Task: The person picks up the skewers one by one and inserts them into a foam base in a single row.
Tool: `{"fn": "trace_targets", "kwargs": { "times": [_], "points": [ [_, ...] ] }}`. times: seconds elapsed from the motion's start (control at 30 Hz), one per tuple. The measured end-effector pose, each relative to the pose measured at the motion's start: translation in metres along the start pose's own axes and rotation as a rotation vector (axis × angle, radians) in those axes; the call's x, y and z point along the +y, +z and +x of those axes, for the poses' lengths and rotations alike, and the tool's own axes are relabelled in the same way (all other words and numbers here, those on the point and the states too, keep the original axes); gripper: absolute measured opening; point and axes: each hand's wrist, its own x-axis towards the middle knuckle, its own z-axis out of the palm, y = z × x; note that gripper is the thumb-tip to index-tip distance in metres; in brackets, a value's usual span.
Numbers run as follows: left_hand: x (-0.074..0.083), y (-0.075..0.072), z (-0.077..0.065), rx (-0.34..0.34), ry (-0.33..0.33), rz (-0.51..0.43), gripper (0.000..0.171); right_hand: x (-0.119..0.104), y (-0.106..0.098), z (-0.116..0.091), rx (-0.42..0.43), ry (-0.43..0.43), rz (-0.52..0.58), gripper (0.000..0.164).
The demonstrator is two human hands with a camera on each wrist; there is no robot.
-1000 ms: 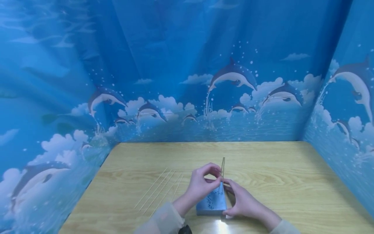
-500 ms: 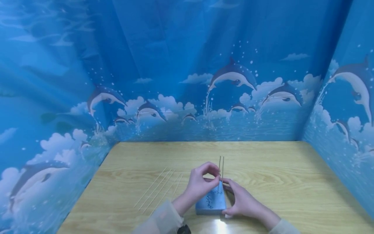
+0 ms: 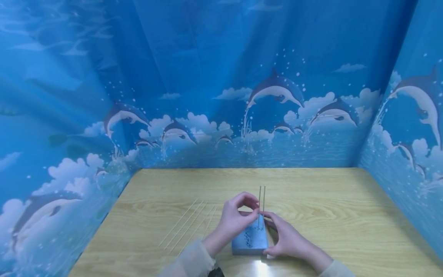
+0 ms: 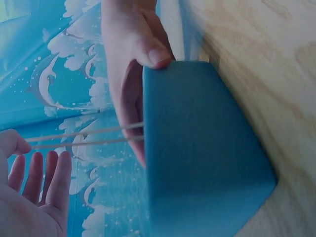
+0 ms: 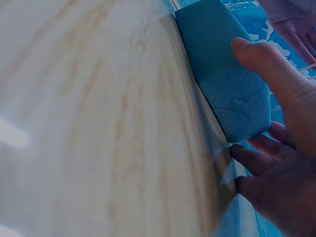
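A blue foam block (image 3: 250, 248), its top dotted with small dark holes, lies on the table in front of the person. Two thin wooden sticks stand nearly upright and side by side at its far right corner. My left hand (image 3: 235, 215) pinches the left stick (image 3: 260, 194) between thumb and forefinger; in the left wrist view its other fingers spread loosely. Just right of it rises the other stick (image 3: 264, 196). My right hand (image 3: 288, 236) grips the block's right side, thumb at the near edge, fingers at the far side, as the right wrist view shows the block (image 5: 224, 64).
Several loose sticks (image 3: 185, 222) lie slanted on the wooden table (image 3: 328, 200), left of the left hand. A small white piece (image 3: 270, 256) shows by the block's near right corner. Blue dolphin-print curtains (image 3: 194, 77) enclose the table's back and sides.
The left stick's top has swung left, away from the other stick, so both now stand nearly parallel. My left hand has shifted slightly left; my right hand keeps its hold on the block.
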Motion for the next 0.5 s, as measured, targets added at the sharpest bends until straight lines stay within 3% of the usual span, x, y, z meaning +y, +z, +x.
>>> {"fn": "trace_targets", "kwargs": {
  "times": [0.27, 0.5],
  "points": [
    [-0.007, -0.035, 0.001, 0.068, -0.045, 0.092, 0.023, -0.001, 0.004, -0.002, -0.004, 0.064, 0.011, 0.113],
    [-0.01, -0.062, 0.007, 0.108, -0.173, -0.092, 0.027, -0.002, 0.001, 0.0, 0.001, 0.086, -0.002, 0.113]
  ]
}}
